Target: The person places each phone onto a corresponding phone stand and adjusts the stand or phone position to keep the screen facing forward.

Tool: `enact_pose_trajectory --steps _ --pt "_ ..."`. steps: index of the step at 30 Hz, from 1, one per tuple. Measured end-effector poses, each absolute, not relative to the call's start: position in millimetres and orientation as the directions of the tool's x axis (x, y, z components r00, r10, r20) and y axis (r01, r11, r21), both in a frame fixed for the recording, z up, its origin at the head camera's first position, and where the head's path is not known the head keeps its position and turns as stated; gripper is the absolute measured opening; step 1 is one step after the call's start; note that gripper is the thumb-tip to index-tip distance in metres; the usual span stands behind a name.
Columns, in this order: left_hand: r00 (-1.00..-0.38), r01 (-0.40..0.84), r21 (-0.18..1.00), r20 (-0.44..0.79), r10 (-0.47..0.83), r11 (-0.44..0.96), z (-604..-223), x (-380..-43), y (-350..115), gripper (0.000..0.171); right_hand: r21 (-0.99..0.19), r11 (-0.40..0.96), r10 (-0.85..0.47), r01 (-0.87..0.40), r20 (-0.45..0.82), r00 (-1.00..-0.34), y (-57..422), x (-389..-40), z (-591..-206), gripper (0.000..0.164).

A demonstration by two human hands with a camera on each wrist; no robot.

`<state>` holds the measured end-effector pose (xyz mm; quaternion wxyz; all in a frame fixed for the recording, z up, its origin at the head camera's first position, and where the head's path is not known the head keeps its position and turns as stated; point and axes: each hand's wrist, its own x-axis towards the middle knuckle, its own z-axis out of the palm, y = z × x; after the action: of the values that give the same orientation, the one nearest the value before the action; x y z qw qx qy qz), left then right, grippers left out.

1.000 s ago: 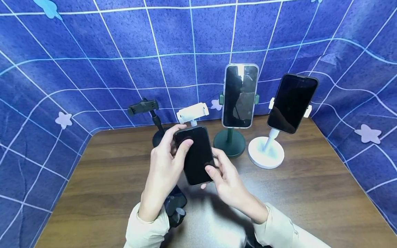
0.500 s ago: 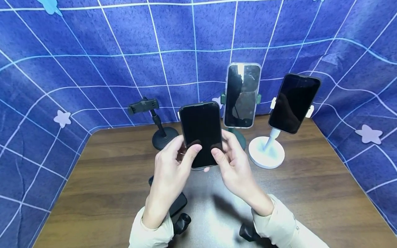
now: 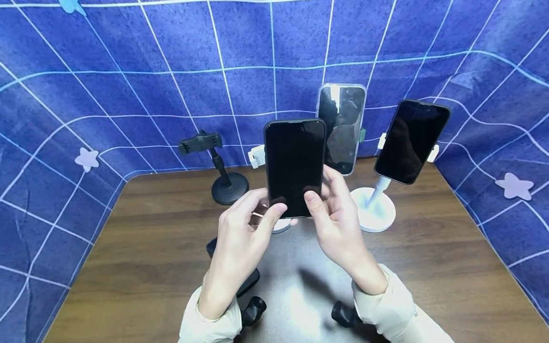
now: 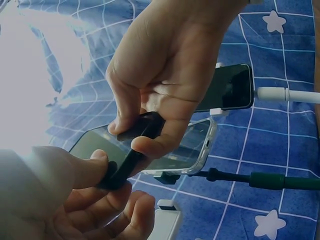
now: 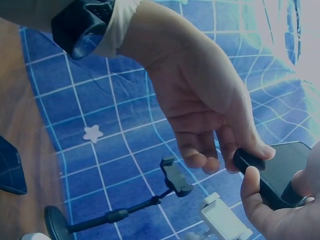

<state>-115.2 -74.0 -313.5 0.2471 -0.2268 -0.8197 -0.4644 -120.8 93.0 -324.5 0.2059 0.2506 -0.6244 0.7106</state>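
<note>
A black smartphone (image 3: 296,166) is held upright above the table, its dark screen toward me. My left hand (image 3: 240,240) grips its lower left edge, thumb on the front near the corner. On the lower right edge my right hand (image 3: 343,233) grips it, thumb over the screen and fingers partly behind. Behind the phone is a white phone stand (image 3: 257,156), mostly hidden; its clamp (image 5: 225,220) shows better in the right wrist view. Close behind on the right, a phone in a clear case (image 3: 346,124) sits in a green stand (image 4: 270,181).
A black phone (image 3: 411,143) sits tilted in another white stand (image 3: 379,214) at the right. On the left, a black stand (image 3: 230,188) has a bare clamp. Another dark phone (image 3: 249,284) lies on the wooden table (image 3: 141,267) beneath my left forearm. Blue grid cloth (image 3: 150,95) surrounds the table.
Both hands have raised the phone and moved it slightly right, turning it from slanted to upright. My left hand slid from its upper left side to the lower left edge.
</note>
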Motion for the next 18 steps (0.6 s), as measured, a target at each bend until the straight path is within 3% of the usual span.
enact_pose_trajectory --steps 7,18 --pt "-0.784 0.603 0.664 0.596 0.173 0.442 -316.9 -113.8 -71.3 0.016 -0.764 -0.136 -0.015 -0.630 0.638 -0.770 99.1 -120.3 -321.8 0.043" --pt "-0.740 0.665 0.649 0.640 0.208 0.370 -316.5 -112.9 -63.5 0.019 -0.753 -0.125 0.003 -0.646 0.651 -0.759 103.3 -117.4 -318.1 0.044"
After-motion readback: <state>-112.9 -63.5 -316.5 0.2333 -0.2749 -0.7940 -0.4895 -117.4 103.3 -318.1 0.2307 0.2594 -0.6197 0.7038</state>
